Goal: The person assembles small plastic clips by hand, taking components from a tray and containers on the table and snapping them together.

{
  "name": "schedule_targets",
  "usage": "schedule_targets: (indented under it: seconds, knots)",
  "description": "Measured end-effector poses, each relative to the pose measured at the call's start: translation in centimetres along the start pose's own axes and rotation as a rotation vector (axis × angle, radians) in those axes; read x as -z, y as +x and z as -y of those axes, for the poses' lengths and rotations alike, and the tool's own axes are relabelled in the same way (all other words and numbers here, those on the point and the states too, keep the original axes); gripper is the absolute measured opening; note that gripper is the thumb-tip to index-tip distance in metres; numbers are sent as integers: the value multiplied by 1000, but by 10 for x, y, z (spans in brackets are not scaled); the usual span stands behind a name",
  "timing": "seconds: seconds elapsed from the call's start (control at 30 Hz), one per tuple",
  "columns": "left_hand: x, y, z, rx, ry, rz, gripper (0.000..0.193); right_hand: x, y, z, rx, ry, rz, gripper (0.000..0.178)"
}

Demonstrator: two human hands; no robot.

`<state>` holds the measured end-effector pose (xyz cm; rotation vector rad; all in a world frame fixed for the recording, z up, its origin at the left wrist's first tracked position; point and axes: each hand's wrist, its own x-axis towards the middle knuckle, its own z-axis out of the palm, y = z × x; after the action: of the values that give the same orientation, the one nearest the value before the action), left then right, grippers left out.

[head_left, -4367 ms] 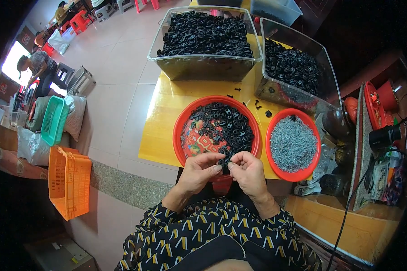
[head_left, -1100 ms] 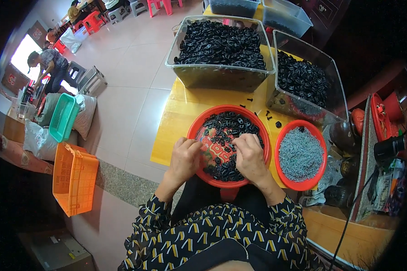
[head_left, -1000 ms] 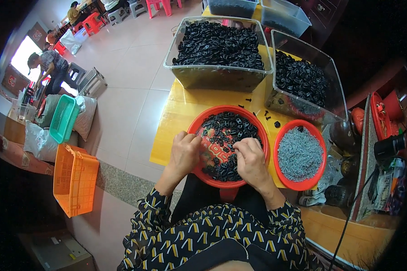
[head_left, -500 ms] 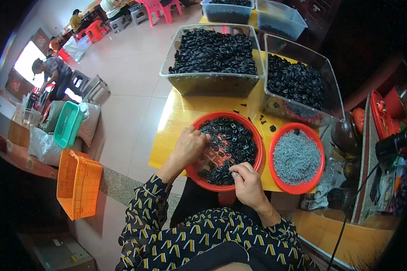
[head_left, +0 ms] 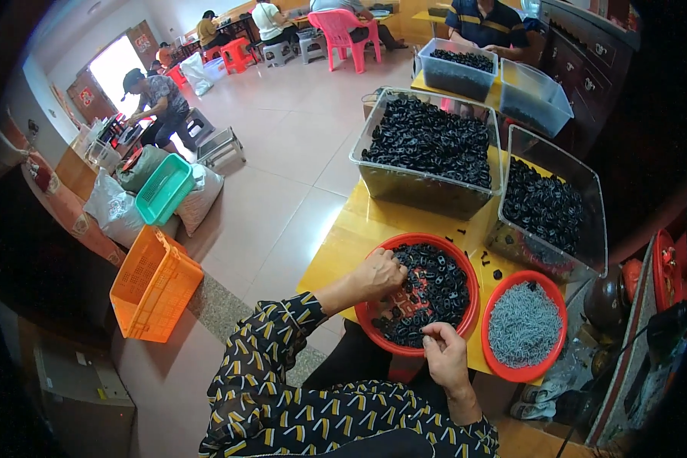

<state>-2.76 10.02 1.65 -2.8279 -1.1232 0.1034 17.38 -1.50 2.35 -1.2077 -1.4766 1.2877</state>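
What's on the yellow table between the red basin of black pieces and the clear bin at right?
In the head view, a few small loose black pieces lie on the yellow tabletop between the red basin and clear bin.

the left hand (head_left: 382,275) is over the red basin (head_left: 473,295), fingers bent above small black parts (head_left: 444,280). the right hand (head_left: 446,360) pinches at the near rim. right of this grip lies a red tray (head_left: 520,374) with silver pieces (head_left: 523,324); beyond, clear boxes (head_left: 421,191).

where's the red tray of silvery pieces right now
In the head view, right of centre: the red tray of silvery pieces sits on the yellow table, just right of the red basin of black parts.
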Motion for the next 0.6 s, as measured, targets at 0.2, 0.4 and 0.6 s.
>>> schedule_targets:
  seconds: [0.2,0.4,0.6]
  knots:
    - [3,-15,-13,213,-404,-417,28,10,-2,-2,-293,317,102,13]
    - [33,-35,-81,274,-1388,-518,5,2,0,-7,-219,650,84,14]
    - [20,-37,-107,397,-1981,-443,6,-2,-1,-3,-247,718,-20,15]
